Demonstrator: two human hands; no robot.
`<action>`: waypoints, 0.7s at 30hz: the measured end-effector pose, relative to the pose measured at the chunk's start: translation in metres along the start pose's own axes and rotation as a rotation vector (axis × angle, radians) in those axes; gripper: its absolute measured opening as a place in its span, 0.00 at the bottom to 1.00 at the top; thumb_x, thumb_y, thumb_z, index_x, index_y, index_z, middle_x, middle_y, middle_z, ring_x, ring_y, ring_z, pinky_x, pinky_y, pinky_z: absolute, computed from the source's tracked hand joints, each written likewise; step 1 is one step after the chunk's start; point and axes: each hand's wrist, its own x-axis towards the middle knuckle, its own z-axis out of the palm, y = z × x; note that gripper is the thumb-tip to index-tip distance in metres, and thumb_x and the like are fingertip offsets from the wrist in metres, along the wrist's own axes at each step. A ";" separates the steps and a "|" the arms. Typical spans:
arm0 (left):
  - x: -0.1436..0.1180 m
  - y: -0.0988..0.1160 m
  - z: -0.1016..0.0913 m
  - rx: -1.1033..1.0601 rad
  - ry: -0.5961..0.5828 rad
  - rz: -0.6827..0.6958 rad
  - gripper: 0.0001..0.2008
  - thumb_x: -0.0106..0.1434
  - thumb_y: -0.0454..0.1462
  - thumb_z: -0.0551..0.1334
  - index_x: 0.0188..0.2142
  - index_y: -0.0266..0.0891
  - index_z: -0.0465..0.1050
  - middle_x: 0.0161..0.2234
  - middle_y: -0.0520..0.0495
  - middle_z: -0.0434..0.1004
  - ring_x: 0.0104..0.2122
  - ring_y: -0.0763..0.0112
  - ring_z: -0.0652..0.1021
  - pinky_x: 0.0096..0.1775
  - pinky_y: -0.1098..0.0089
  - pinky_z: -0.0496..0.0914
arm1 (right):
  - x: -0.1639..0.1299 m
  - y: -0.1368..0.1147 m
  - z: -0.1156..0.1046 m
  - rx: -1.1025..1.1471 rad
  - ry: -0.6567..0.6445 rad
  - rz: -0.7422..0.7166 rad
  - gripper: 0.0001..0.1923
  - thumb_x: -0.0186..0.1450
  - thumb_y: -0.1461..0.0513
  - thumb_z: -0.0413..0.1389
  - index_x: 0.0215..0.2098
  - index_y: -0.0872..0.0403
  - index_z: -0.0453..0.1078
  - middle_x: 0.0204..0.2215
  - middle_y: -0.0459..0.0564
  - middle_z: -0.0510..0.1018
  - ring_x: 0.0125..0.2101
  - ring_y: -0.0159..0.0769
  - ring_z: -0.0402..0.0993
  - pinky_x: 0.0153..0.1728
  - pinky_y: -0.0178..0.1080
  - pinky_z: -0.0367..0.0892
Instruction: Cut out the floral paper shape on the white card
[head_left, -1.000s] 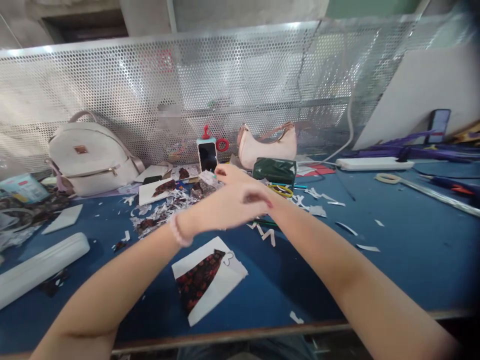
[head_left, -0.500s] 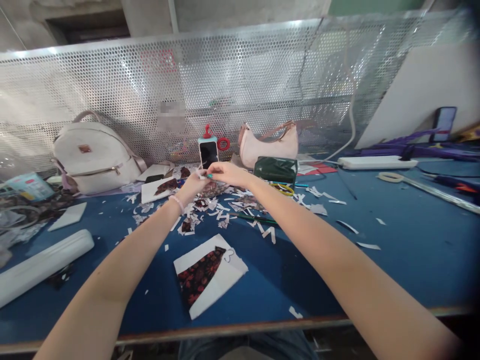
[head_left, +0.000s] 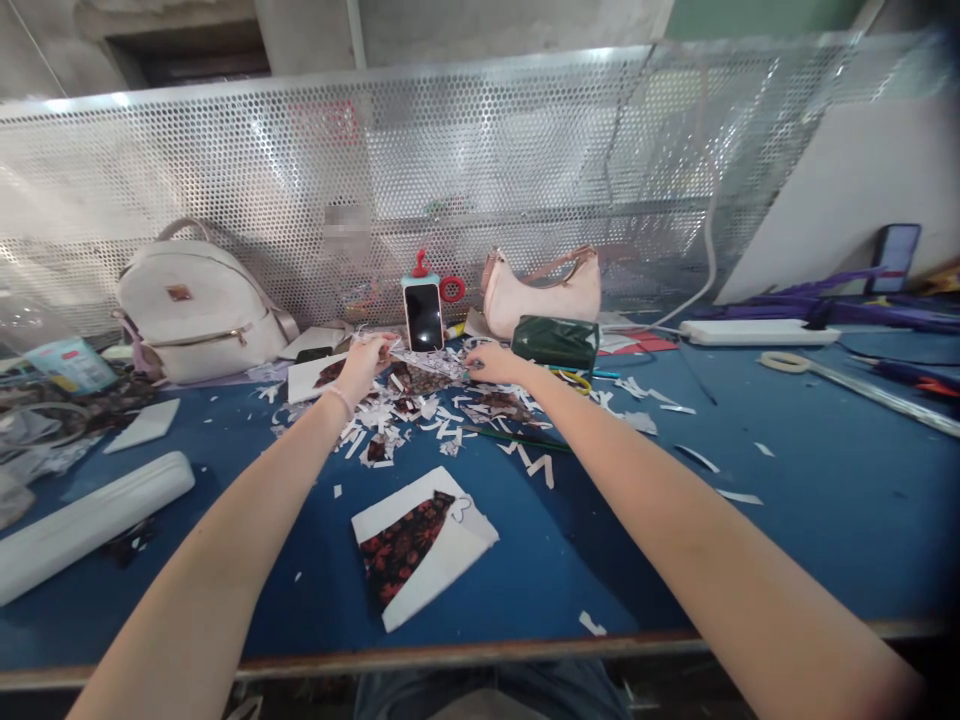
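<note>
Both my arms reach far over the blue table (head_left: 787, 520). My left hand (head_left: 365, 362) and my right hand (head_left: 491, 362) each pinch one end of a piece of patterned paper (head_left: 424, 366), stretched between them above a heap of paper scraps (head_left: 420, 415). A phone (head_left: 424, 315) stands upright just behind the paper. Closer to me lies a white card with dark floral paper stuck on it (head_left: 420, 545).
A white backpack (head_left: 196, 315) leans on the perforated metal screen at the back left. A pink handbag (head_left: 541, 290) and a dark green pouch (head_left: 555, 342) sit behind my right hand. A white case (head_left: 90, 522) lies at left, a power strip (head_left: 757, 330) at right.
My hands, crossed a second ago, came together by the phone and have now drawn apart, spreading the patterned paper between them.
</note>
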 end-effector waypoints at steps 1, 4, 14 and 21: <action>0.002 -0.001 -0.003 0.027 0.016 -0.003 0.15 0.63 0.40 0.56 0.47 0.35 0.65 0.45 0.43 0.68 0.41 0.66 0.73 0.40 0.60 0.70 | 0.000 0.003 0.002 -0.030 -0.006 0.015 0.08 0.54 0.66 0.56 0.33 0.57 0.72 0.38 0.54 0.74 0.44 0.44 0.67 0.45 0.43 0.60; 0.008 -0.006 -0.011 0.124 0.061 -0.012 0.16 0.63 0.39 0.56 0.49 0.35 0.64 0.47 0.42 0.67 0.42 0.64 0.72 0.41 0.59 0.70 | 0.001 0.004 0.006 -0.087 0.002 0.042 0.07 0.54 0.65 0.56 0.31 0.55 0.73 0.38 0.53 0.75 0.45 0.45 0.66 0.44 0.43 0.60; 0.017 -0.020 -0.043 0.615 0.093 0.122 0.15 0.63 0.40 0.56 0.48 0.35 0.64 0.46 0.43 0.68 0.42 0.64 0.73 0.41 0.58 0.70 | 0.002 0.004 -0.002 0.002 0.163 -0.015 0.13 0.62 0.66 0.49 0.41 0.54 0.73 0.41 0.49 0.77 0.42 0.36 0.71 0.45 0.34 0.61; 0.015 -0.015 -0.039 0.860 0.160 0.335 0.24 0.49 0.29 0.61 0.47 0.36 0.65 0.48 0.39 0.67 0.51 0.52 0.65 0.53 0.55 0.58 | 0.002 -0.002 -0.004 0.063 0.241 -0.041 0.15 0.62 0.69 0.47 0.42 0.59 0.72 0.40 0.55 0.76 0.42 0.38 0.71 0.44 0.37 0.61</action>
